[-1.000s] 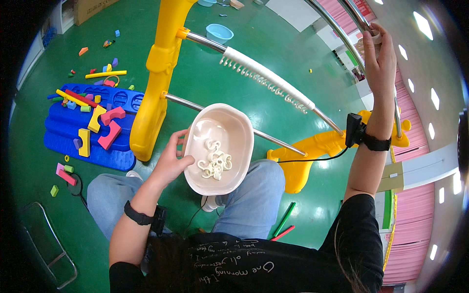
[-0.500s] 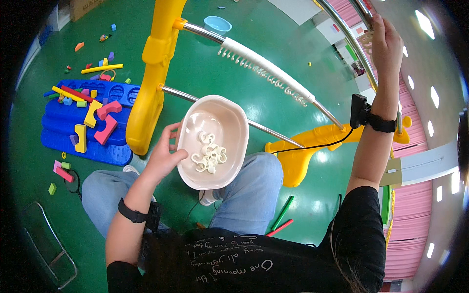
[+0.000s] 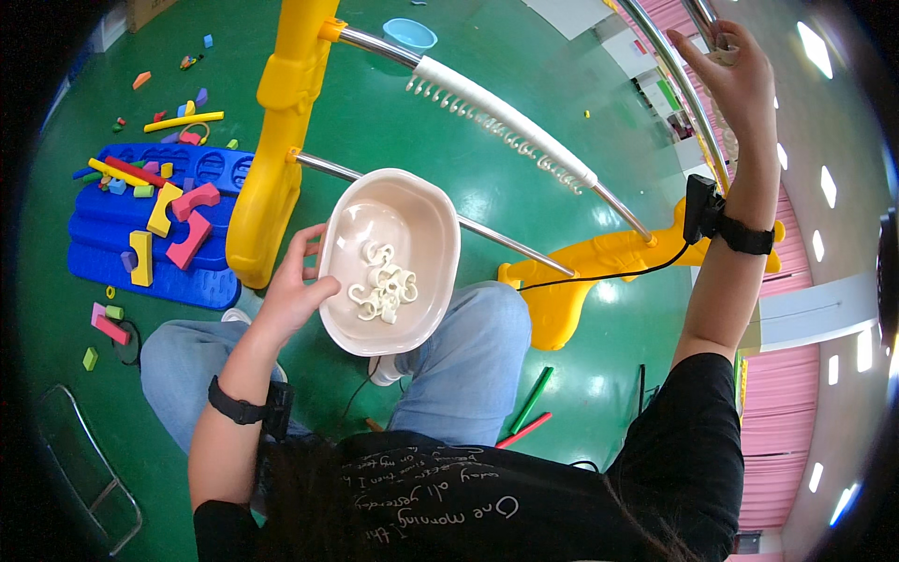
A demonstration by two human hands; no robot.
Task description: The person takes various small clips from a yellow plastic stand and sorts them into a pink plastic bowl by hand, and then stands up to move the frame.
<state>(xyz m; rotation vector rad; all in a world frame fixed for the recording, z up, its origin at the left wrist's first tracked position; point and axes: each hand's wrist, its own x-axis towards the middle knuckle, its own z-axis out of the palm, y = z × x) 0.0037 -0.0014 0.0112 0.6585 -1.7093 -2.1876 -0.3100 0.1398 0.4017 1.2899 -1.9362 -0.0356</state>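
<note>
The left hand is closed on the side of the pale bowl, thumb at the rim and fingers outside; white rings lie inside it. The right hand is raised beside the metal bars, thumb and fingers spread well apart; whether it touches the pale bit near them cannot be told. Half a second ago they were closer together.
</note>
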